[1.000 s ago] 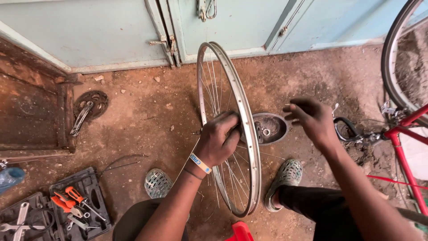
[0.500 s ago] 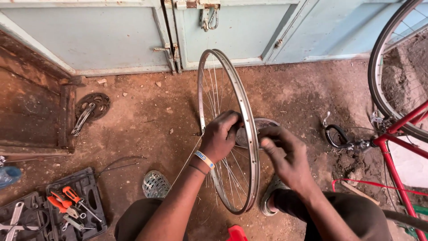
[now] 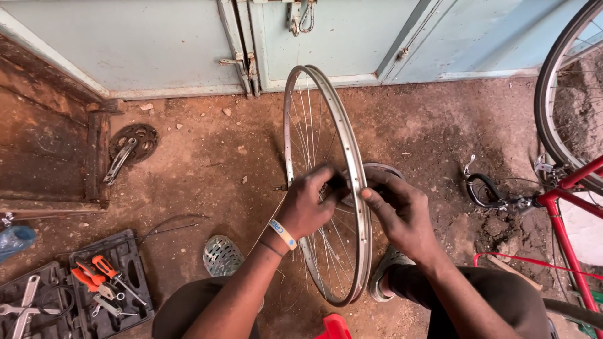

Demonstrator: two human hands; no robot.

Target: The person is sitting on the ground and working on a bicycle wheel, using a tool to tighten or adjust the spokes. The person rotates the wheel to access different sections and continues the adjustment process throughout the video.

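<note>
A bare silver bicycle wheel rim [image 3: 306, 94] with spokes stands upright, edge-on, between my knees on the dirt floor. My left hand [image 3: 308, 204], with a pale wristband, grips the wheel's middle from the left side. My right hand [image 3: 402, 210] is at the same height on the right side, with its fingers closed at the hub, which both hands hide. A small round metal dish [image 3: 386, 171] lies on the ground just behind my right hand.
A red bicycle frame [image 3: 565, 207] and its tyred wheel [image 3: 556, 100] stand at the right. A crank with chainring [image 3: 129, 147] lies at the left. An open tool case [image 3: 94, 285] with pliers and screwdrivers sits at the lower left. Pale blue doors [image 3: 352, 37] close the back.
My right hand came back from the right, over the metal dish, to the wheel's hub. The left hand stayed on the wheel. The view drifted slightly.
</note>
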